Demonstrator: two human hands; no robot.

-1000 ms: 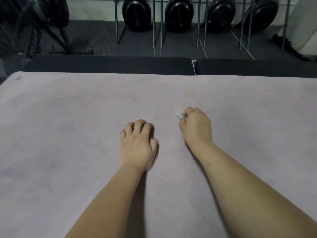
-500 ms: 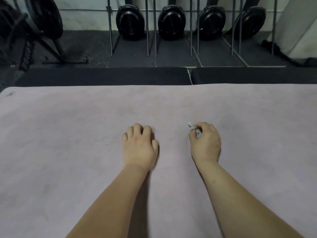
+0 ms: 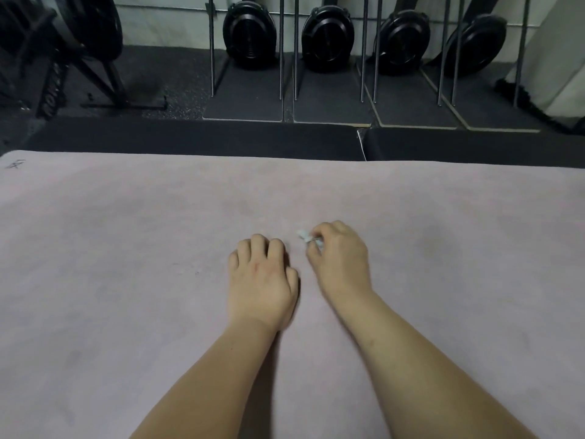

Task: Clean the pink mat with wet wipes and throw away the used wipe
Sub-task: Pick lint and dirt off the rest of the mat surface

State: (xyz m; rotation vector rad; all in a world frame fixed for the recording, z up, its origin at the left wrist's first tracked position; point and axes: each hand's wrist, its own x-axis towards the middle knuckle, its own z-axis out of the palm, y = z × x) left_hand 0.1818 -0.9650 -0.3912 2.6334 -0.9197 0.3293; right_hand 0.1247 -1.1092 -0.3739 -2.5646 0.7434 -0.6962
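Pink mat (image 3: 126,248) filling the foreground, left hand (image 3: 262,280) resting on it, fingers curled under with nothing seen in them, right hand (image 3: 340,258) just beside, fingers pinching a small crumpled wipe (image 3: 304,236) against the mat, dark floor pads (image 3: 190,141) along its far edge, black round discs (image 3: 327,36) between upright metal rods (image 3: 281,58) beyond

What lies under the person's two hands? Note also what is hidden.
The pink mat lies under both. The left hand rests on it, fingers curled; the right hand pinches a small wipe. Whatever is beneath each palm is covered.
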